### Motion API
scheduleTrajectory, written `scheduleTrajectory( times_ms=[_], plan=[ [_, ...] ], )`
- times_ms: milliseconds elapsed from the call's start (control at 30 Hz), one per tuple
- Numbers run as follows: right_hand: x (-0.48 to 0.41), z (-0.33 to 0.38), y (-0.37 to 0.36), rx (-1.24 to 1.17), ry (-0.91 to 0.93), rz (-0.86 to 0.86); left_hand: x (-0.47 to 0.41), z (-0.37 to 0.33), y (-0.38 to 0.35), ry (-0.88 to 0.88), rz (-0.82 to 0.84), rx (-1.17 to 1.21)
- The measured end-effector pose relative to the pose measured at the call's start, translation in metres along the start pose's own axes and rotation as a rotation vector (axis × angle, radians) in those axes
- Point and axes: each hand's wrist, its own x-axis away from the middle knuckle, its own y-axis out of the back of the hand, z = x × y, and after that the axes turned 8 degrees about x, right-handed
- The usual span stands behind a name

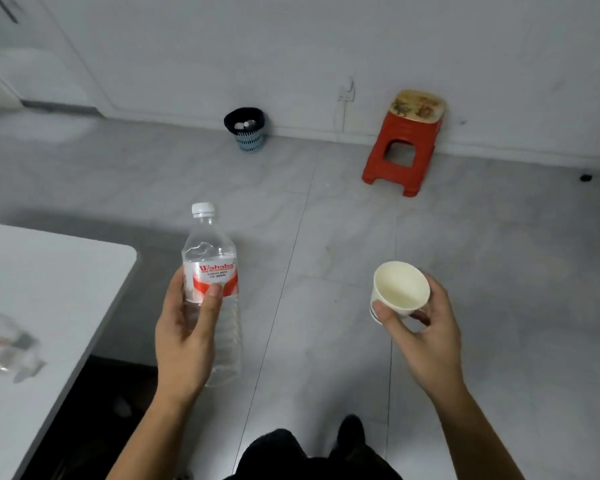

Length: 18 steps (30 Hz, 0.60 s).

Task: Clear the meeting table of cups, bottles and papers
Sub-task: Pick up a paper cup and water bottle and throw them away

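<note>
We see the left hand (184, 336) wrapped around a clear water bottle (211, 271), held upright just right of the white table (49, 271). Farther right of the table, the right hand (426, 330) pinches a tilted paper cup (399, 289). A crumpled bottle (4, 344) lies on the table

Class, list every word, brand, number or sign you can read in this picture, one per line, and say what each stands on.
"Wahaha": red brand name on the label of the water bottle in the left hand.
Two small lines under it on that label: too blurred to read.
Paper cup in the right hand: no readable text.
Crushed bottle on the table: label too blurred.
</note>
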Motion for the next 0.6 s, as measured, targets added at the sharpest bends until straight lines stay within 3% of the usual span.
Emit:
scheduleTrajectory(
  times_ms=[300, 600],
  plan=[
    [-0.251, 0.018, -0.13, 0.091, 0.094, 0.262, -0.19, 0.04, -0.075, 0.111, -0.275, 0.029],
    [-0.495, 0.079, -0.243, 0.126, 0.148, 0.255, -0.475, 0.026, -0.154, 0.095, -0.202, 0.015]
  ],
)
